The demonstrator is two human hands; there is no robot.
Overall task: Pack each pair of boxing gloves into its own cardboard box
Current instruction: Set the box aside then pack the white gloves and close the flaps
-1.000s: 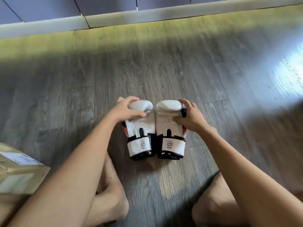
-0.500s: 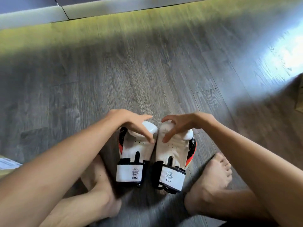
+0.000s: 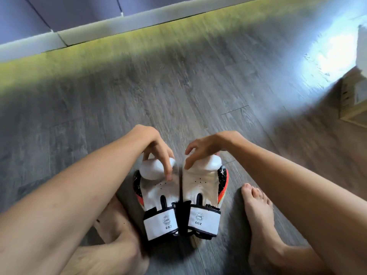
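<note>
**Both hands hold the pair of gloves between the feet**

At 7 o'clock in the view lies the bare left foot (image 3: pixel 113 223), partly under the left forearm. At 5 o'clock is the bare right foot (image 3: pixel 258 215), with its toes pointing away from the person.

Between the feet, at 6 o'clock, are the two boxing gloves, side by side and touching along their inner edges. The left glove (image 3: pixel 158 197) and the right glove (image 3: pixel 200 195) show their white palm sides to the camera. Their outer edges are black and orange-red. The white cuffs are nearest to the person, and each one carries a round mark and the text "6OZ". I cannot tell if the cuffs rest on the floor (image 3: pixel 178 86) or stay a little above it.

The left hand (image 3: pixel 156 147) grasps the padded top of the left glove. Its fingers are bent over the top, and the fingertips press on the palm side. The right hand (image 3: pixel 206 145) grasps the top of the right glove in the same way. The thumbs are hidden.

Farther away, the grey wooden floor has a bright patch of light at 2 o'clock. At 3 o'clock, well apart from the gloves, a cardboard box (image 3: pixel 353 100) is cut by the edge of the view. At 11 o'clock a pale baseboard (image 3: pixel 119 26) runs along the bottom of a dark wall.
</note>
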